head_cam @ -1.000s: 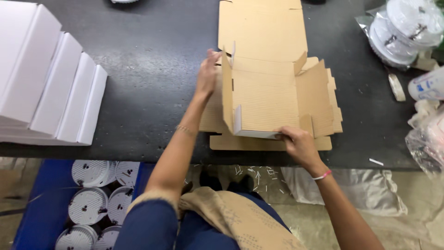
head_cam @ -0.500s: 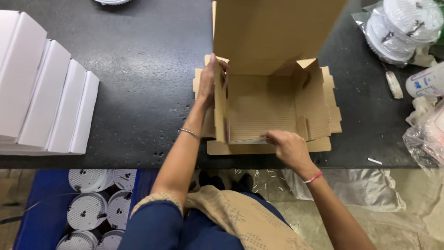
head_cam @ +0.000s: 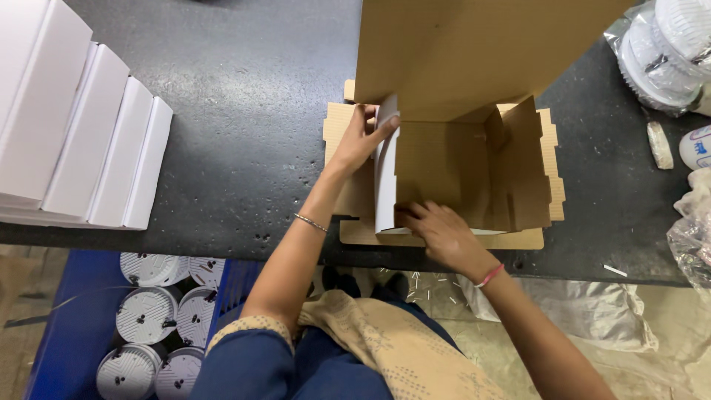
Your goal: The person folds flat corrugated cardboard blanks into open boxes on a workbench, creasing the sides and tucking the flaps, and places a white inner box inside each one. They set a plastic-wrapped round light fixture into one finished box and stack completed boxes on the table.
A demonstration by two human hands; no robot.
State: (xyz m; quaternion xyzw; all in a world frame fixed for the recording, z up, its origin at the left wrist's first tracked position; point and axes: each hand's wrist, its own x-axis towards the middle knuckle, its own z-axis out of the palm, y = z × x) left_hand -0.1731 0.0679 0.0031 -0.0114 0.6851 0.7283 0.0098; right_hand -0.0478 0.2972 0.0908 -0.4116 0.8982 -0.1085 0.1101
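The cardboard box stood half-folded; left hand pinched its side flap, right hand pressed flat inside.

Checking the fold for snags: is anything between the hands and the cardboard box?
Nothing visible. The left hand already grips the cardboard box at its left wall, and the right hand presses inside at its near edge.

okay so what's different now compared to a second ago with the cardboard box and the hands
The back panel of the cardboard box, flat on the table a second ago, now stands upright. The left hand has slid up the left wall and pinches its top edge. The right hand has gone from the front corner to reach inside the box. The white boxes and the dark table are unchanged.
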